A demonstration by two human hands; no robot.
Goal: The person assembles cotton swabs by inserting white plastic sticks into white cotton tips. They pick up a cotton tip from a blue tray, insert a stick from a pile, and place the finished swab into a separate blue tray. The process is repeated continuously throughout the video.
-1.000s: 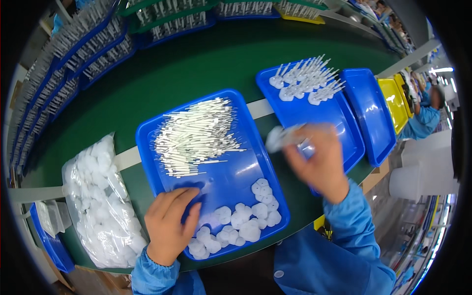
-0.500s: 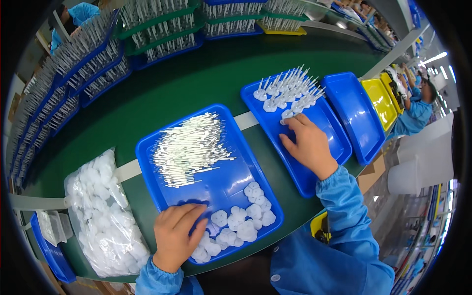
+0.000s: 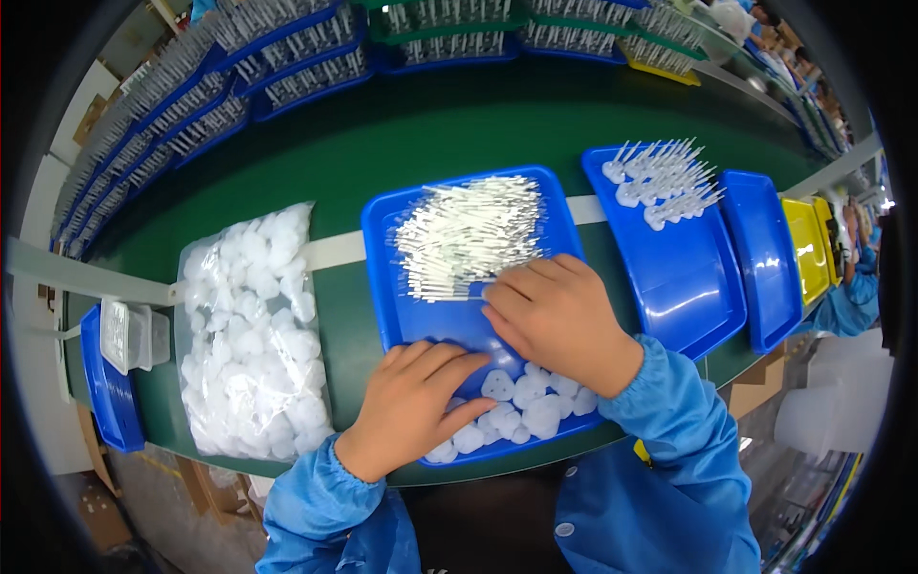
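Observation:
In front of me lies a blue tray (image 3: 378, 273) with a pile of thin white sticks (image 3: 469, 234) in its far half and white translucent scalloped discs (image 3: 540, 413) along its near edge. My right hand (image 3: 564, 320) is over the tray, its curled fingertips at the near edge of the stick pile; what they pinch, if anything, is hidden. Just above the discs, my left hand (image 3: 411, 402) has its thumb and forefinger apart, with nothing visible between them. In the blue tray to the right (image 3: 669, 287), several sticks stand upright on discs (image 3: 665, 187).
A clear bag of white discs (image 3: 253, 344) lies at left, beside clear plastic boxes (image 3: 134, 335). Stacked trays of upright sticks (image 3: 306, 57) line the far side. At right are an empty blue tray (image 3: 760, 258), a yellow tray (image 3: 808, 249) and a co-worker's blue sleeve (image 3: 846, 306).
My right hand has left the right tray and come to the stick pile. My left hand remains near the discs. The whole view has swung, shifting the trays rightward in the picture.

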